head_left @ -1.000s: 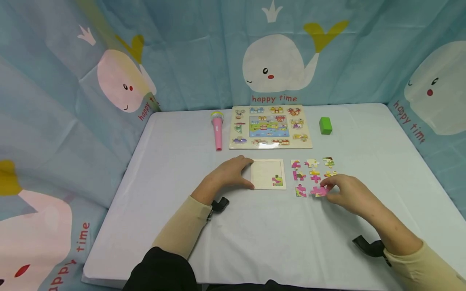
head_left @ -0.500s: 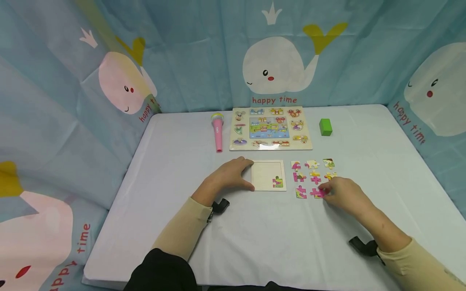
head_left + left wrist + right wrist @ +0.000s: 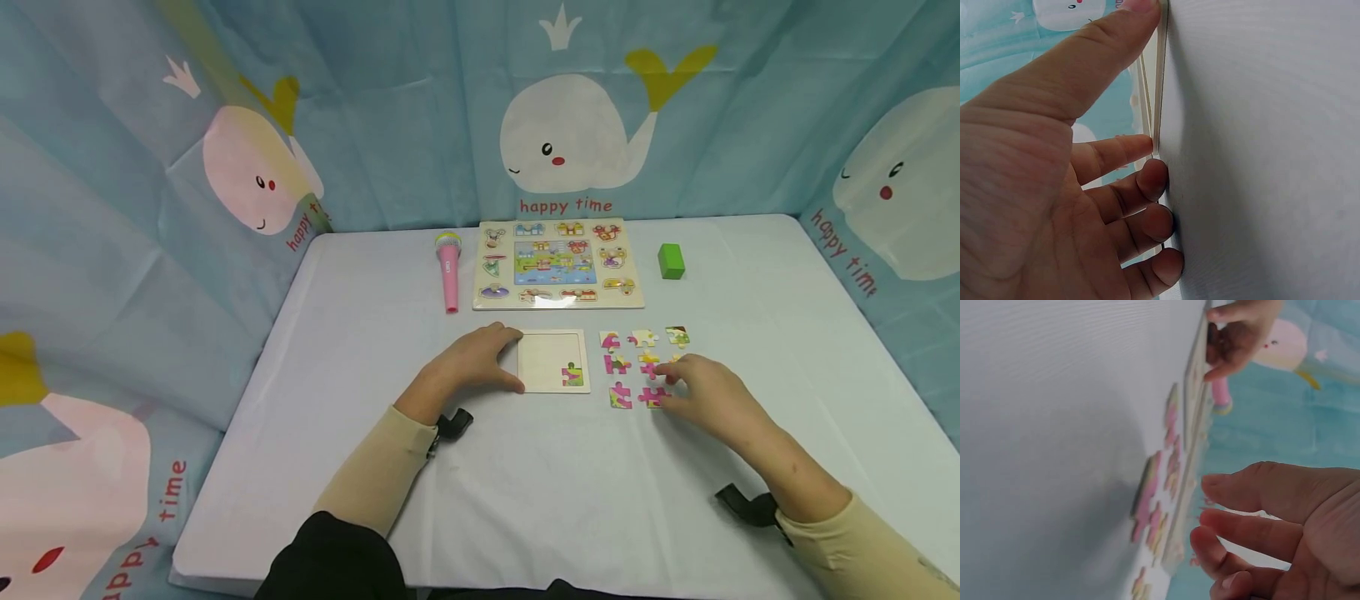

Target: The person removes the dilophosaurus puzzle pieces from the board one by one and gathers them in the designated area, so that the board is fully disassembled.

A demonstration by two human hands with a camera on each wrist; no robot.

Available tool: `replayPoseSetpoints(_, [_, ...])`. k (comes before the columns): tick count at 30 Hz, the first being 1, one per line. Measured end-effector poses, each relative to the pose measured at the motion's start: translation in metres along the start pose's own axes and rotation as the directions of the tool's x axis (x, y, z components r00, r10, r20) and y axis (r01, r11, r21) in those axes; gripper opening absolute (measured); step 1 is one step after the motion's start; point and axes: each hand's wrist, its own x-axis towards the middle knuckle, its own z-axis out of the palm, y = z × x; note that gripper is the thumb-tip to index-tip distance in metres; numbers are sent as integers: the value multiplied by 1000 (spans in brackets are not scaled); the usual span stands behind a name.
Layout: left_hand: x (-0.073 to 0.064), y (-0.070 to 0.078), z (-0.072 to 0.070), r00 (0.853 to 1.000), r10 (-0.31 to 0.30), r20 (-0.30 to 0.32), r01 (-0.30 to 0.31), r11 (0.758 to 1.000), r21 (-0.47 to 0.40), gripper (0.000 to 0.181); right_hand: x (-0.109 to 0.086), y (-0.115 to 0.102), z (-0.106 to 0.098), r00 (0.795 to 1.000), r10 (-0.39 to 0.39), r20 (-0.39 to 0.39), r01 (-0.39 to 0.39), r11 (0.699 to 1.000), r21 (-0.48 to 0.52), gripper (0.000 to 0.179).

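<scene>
My left hand (image 3: 472, 360) lies at the left side of a square wooden puzzle tray (image 3: 542, 360). Its thumb and index finger are spread, their tips touching the tray's two left corners. One pink and green puzzle piece (image 3: 572, 375) sits in the tray's near right corner. On the right, my right hand (image 3: 705, 392) hovers over loose pieces. In the right wrist view its fingers are apart and hold nothing. Nearest to its thumb lies a pink jigsaw piece (image 3: 652, 398), partly covered in the head view. More pieces, such as a pink and green one (image 3: 620, 396), lie in rough rows.
Behind the tray lies a larger picture board (image 3: 558, 265). A pink toy microphone (image 3: 448, 273) is to its left, and a green block (image 3: 671, 262) to its right. The white-covered table (image 3: 525, 492) backs onto a blue whale-print curtain (image 3: 405, 125).
My right hand has put the pink piece it was pinching down among the others, then loosened and lifted its fingers. The left hand stays at the tray.
</scene>
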Motion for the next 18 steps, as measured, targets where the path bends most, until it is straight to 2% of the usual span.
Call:
replayPoseSetpoints(7, [0, -1, 0, 1000, 2, -4, -2, 1000, 4, 92, 7, -16, -3, 998, -47, -51, 49, 998, 27, 40])
replayPoseSetpoints(18, [1, -1, 0, 1000, 5, -9, -5, 1000, 19, 94, 31, -48, 4, 993, -115, -14, 116, 992, 57, 38])
